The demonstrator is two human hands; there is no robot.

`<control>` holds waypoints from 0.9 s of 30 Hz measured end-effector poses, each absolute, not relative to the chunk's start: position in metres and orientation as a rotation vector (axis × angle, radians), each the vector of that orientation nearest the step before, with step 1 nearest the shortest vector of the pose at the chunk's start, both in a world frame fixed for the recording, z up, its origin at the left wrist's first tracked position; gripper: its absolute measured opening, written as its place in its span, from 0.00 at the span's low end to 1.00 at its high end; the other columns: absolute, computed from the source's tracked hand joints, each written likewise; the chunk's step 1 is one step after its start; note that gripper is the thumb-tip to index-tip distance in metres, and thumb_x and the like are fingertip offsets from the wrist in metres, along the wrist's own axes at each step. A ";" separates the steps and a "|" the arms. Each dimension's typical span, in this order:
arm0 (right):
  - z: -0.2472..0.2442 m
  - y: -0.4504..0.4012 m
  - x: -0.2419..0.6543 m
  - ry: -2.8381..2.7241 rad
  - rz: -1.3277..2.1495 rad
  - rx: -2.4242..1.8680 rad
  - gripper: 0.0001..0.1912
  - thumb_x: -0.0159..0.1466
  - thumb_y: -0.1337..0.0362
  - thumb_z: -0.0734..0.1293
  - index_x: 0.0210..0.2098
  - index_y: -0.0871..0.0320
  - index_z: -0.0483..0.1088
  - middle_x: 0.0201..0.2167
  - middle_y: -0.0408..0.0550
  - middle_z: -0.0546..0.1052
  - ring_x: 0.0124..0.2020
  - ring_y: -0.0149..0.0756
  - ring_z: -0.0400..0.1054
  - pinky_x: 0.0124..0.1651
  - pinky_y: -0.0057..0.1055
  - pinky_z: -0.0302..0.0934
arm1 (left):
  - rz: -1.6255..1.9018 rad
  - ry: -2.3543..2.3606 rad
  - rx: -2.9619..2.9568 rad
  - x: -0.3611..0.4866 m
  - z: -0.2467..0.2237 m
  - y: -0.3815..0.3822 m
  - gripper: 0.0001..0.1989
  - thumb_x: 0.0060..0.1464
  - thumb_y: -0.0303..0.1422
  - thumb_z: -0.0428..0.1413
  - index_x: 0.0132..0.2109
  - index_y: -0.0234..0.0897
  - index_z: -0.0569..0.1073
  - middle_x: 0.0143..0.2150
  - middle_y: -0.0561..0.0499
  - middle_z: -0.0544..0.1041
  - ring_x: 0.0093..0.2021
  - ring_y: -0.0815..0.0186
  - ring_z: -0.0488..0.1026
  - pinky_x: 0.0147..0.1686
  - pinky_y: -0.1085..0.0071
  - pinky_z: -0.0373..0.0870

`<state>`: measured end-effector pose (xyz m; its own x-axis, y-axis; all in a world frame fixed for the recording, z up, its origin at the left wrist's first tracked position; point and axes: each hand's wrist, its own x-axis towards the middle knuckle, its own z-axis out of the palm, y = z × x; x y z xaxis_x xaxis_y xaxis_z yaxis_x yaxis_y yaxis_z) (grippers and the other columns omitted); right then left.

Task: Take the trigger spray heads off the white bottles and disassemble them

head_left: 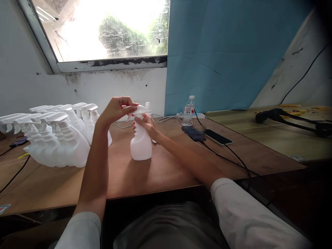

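Note:
A white spray bottle [141, 147] stands upright on the brown table in front of me. My left hand [118, 109] reaches over from the left, its fingers and thumb closed on the trigger sprayer head [140, 109] at the nozzle side. Around the neck, just below that head, my right hand [145, 123] is wrapped from the right. The hands hide parts of the trigger and the collar. Close behind, partly covered by the held bottle and my right hand, is another pale bottle [147, 106] with its narrow neck showing.
Several white spray bottles [70, 145] with sprayer heads stand packed together at the left. A clear water bottle [188, 112], a phone [219, 137] and a power strip [198, 115] are at the right, with black cables [237, 157] trailing over the table edge.

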<state>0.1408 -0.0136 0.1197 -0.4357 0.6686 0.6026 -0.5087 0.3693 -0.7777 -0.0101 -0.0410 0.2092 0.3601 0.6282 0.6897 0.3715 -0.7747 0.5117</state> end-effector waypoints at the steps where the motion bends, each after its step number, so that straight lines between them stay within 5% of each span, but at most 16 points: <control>1: 0.120 -0.014 0.141 -1.522 1.354 -0.142 0.16 0.59 0.51 0.68 0.38 0.55 0.63 0.23 0.39 0.70 0.20 0.29 0.65 0.23 0.28 0.65 | 1.369 0.898 2.357 -0.010 0.209 -0.041 0.08 0.51 0.33 0.61 0.28 0.33 0.72 0.23 0.53 0.72 0.45 0.59 0.77 0.43 0.66 0.73; 27: 0.118 -0.018 0.143 -1.535 1.345 -0.073 0.15 0.60 0.54 0.68 0.37 0.56 0.62 0.24 0.40 0.69 0.22 0.28 0.66 0.24 0.28 0.66 | 1.291 0.975 2.375 -0.012 0.212 -0.046 0.10 0.50 0.36 0.60 0.28 0.34 0.71 0.28 0.51 0.76 0.43 0.62 0.77 0.40 0.68 0.74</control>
<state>0.1434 -0.0184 0.1183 -0.4518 0.6260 0.6357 -0.5479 0.3677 -0.7514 -0.0117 -0.0459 0.2121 0.3772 0.6697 0.6397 0.4316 -0.7382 0.5184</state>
